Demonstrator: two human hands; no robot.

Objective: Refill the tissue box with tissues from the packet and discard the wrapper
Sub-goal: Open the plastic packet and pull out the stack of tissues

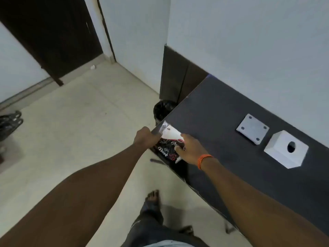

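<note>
I see both hands out over the near-left corner of the dark bench (222, 111), sharing one tissue packet (169, 143): the left hand (146, 138) has its grip closed on the wrapper's clear upper end, and the right hand (191, 150), an orange thread at its wrist, has its fingers wrapped round the black printed part. The white tissue box (284, 150) stands on the bench well to the right with its round opening up, its flat white base plate (252, 130) lying just beside it, and a bin with a black liner (163, 109) sits on the floor under the bench corner, beyond the hands
</note>
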